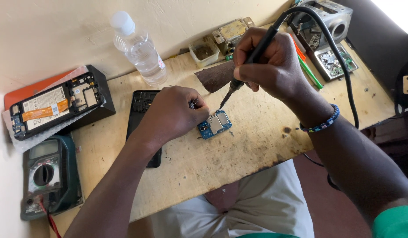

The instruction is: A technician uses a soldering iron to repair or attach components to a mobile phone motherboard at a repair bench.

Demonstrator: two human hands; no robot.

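Now, on the worn wooden table (pixel 239 150), a small blue circuit board (pixel 214 124) lies flat near the middle, just beside the knuckles of the left hand (pixel 175 112). That hand is closed, fingers pinched on a thin coil of solder wire (pixel 193 104) held just above the board's upper left edge. The right hand (pixel 270 64) is clamped around the black handle of a soldering iron (pixel 245 66), tip pointing down toward the board's top edge; contact cannot be told. The iron's black cable (pixel 340 66) arcs over the right wrist and off the table edge. Behind the left forearm lies a black phone shell (pixel 140 110), partly covered by the arm. A clear plastic bottle (pixel 140 50) stands by the wall. Far left: an opened phone (pixel 54 108) on a black block and a dark green multimeter (pixel 47 176). Top right, well apart: a green board in a tray (pixel 336 61).
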